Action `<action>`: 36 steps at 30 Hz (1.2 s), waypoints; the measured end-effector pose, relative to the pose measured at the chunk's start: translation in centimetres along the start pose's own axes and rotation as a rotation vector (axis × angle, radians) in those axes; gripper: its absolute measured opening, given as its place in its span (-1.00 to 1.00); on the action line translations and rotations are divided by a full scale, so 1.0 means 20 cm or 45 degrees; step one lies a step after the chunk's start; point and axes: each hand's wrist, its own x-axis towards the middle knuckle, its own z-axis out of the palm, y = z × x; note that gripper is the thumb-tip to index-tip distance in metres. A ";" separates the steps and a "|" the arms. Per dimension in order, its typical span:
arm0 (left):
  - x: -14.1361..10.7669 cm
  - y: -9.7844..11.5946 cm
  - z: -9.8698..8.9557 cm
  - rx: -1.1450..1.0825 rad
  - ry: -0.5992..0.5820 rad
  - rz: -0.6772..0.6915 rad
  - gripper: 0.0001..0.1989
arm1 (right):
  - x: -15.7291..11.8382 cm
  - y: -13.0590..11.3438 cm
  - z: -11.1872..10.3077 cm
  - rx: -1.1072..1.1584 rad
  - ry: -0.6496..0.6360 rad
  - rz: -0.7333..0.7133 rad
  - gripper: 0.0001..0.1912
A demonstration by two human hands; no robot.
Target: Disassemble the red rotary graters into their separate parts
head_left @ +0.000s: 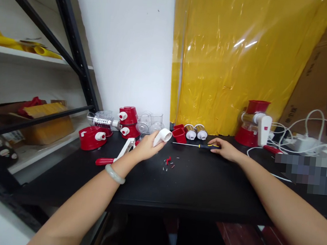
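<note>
My left hand is closed around a white plastic piece with a round, hollow end, raised above the black table. At the far right of the middle, my right hand has its thumb and fingers about the handle of a screwdriver. That screwdriver lies along the tabletop, its long shaft pointing left. Between and nearer than my hands are several small screws and a small red piece. Beside my left forearm rests a white crank handle with a red grip, partly behind my hand.
Red bases and clear plastic cups stand at back left. Two grater drums and red parts sit at the back centre. An assembled red-and-white grater and white cables occupy the right. A shelf rack borders the left.
</note>
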 end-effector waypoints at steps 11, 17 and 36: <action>-0.01 0.00 0.00 -0.070 -0.074 0.126 -0.54 | -0.04 -0.15 0.09 -0.573 0.242 -0.388 -0.82; -0.02 -0.01 0.02 -0.032 -0.112 0.198 -0.58 | -0.10 -0.51 0.46 -0.050 -0.342 -0.519 -0.69; -0.04 0.09 0.05 0.137 -0.111 0.409 -0.54 | -0.21 -0.54 0.70 0.287 -0.294 -0.497 -0.78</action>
